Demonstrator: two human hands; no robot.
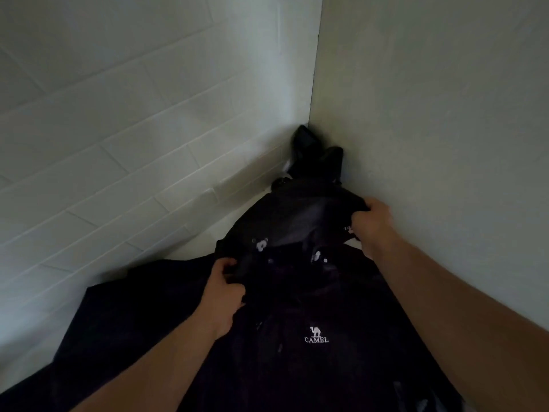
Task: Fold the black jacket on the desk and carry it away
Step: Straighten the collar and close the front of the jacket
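Two bare forearms reach in from the bottom edge, uncovered as far as the frame shows (no sleeve or cuff on either). The left hand (221, 295) and right hand (372, 226) seem free of rings or watch, though dim light blurs detail.

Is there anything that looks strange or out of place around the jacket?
Nothing looks damaged. The black jacket lies spread out, both hands gripping its hood. Only a dark object is wedged into the wall corner; I cannot identify it.
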